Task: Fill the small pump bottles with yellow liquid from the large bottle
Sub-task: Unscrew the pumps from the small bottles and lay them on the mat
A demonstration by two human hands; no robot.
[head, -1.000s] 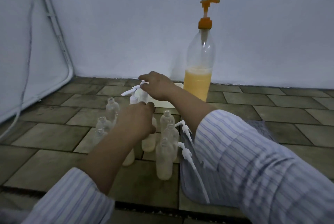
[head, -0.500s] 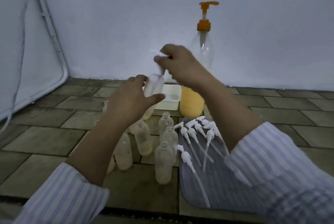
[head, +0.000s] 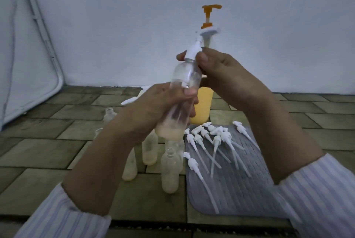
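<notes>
left hand (head: 153,111) clamped round small pump bottle (head: 180,93) mid-body, held tilted above the floor, right hand (head: 221,72) pinching its white pump collar (head: 192,53); bottle judged light, thin-walled, squeezable, so grip the barrel gently and turn at the collar.

No writing to read anywhere here: the small pump bottle (head: 184,91) is bare clear plastic, the large bottle (head: 201,107) carries no label, and neither the loose pump heads (head: 215,137) nor the grey mat (head: 240,189) shows any print.
</notes>
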